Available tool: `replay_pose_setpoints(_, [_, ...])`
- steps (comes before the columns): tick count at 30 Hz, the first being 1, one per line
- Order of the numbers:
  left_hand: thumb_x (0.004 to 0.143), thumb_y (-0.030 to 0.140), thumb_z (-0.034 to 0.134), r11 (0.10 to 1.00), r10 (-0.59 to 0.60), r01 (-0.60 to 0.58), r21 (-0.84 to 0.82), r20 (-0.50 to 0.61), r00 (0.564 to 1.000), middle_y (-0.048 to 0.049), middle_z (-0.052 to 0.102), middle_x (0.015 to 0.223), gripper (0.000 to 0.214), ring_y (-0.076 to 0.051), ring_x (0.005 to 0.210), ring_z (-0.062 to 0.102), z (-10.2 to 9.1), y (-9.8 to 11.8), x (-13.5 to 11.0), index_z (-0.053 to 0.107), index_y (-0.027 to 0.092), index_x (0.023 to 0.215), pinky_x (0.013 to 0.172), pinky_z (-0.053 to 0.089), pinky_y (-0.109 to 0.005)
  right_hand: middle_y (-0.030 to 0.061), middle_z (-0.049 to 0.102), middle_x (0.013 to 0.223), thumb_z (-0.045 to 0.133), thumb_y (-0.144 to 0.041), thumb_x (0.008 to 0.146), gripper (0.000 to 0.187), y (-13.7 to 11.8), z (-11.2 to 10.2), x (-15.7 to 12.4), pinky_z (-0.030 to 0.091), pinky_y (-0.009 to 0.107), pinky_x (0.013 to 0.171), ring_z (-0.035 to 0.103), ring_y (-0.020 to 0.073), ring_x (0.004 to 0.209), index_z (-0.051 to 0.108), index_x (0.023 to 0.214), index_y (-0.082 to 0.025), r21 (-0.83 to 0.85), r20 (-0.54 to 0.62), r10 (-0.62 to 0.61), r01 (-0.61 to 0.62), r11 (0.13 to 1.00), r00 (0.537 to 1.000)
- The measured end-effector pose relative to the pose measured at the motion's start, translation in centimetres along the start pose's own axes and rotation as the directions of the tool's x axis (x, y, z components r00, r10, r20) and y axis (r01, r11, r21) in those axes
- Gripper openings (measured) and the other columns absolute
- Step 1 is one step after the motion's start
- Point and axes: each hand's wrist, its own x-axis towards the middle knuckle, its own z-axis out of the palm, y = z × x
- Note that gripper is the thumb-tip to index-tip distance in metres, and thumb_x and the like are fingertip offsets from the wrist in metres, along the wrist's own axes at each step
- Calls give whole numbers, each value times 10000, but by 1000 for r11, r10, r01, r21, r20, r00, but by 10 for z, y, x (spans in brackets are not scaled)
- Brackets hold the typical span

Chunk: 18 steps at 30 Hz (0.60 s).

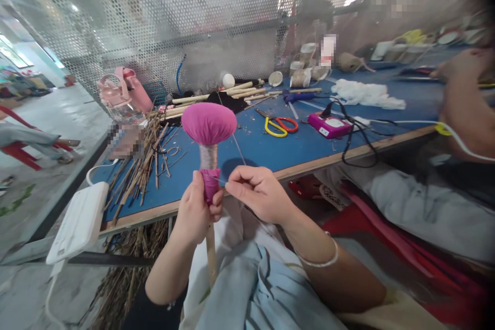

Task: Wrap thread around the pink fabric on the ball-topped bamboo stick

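My left hand is wrapped round a wooden stick that stands upright, topped by a round pink fabric head. The neck below the head is bound with pale thread, and pink cloth gathers under it. My right hand is just right of the stick, fingers pinched on a thin thread that runs up toward the head. A bangle sits on my right wrist. Both hands are above my lap, in front of the blue table's edge.
The blue table holds yellow and red scissors, a pink device with black cables, white stuffing, wooden sticks and a pile of twigs. A white box lies at the left. Another person's arm reaches in at right.
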Motion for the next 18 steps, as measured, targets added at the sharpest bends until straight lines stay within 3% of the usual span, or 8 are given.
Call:
replay_pose_setpoints(6, [788, 689, 386, 999, 14, -14, 46, 14, 1000, 68, 318, 466, 562, -20, 362, 217, -6, -3, 3, 427, 159, 607, 356, 176, -140, -58, 357, 498, 640, -354, 751, 299, -9, -7, 2, 192, 215, 420, 251, 47, 442, 486, 586, -158, 98, -62, 21, -15, 995, 998])
replay_pose_setpoints(11, [730, 739, 416, 996, -50, 61, -64, 172, 984, 87, 257, 447, 588, -12, 348, 161, -5, -1, -1, 389, 169, 583, 341, 155, -129, -63, 351, 489, 698, -356, 691, 341, 4, -9, 5, 188, 215, 443, 259, 49, 466, 463, 550, -153, 160, -104, 69, -51, 986, 992])
replay_pose_setpoints(14, [727, 747, 404, 975, -108, 165, -147, 332, 937, 105, 185, 435, 605, -6, 338, 88, -5, 2, -5, 370, 170, 549, 316, 137, -124, -69, 340, 468, 701, -351, 684, 352, 15, -6, 6, 174, 217, 441, 250, 47, 458, 453, 533, -152, 265, -52, 95, -78, 961, 994])
replay_pose_setpoints(18, [783, 704, 357, 926, -143, 300, -229, 523, 841, 113, 170, 432, 577, -1, 315, 53, -3, 3, -8, 420, 164, 591, 291, 158, -113, -67, 363, 461, 735, -346, 654, 379, 30, -6, 15, 181, 211, 438, 255, 43, 452, 447, 509, -147, 368, -31, 52, -37, 929, 998])
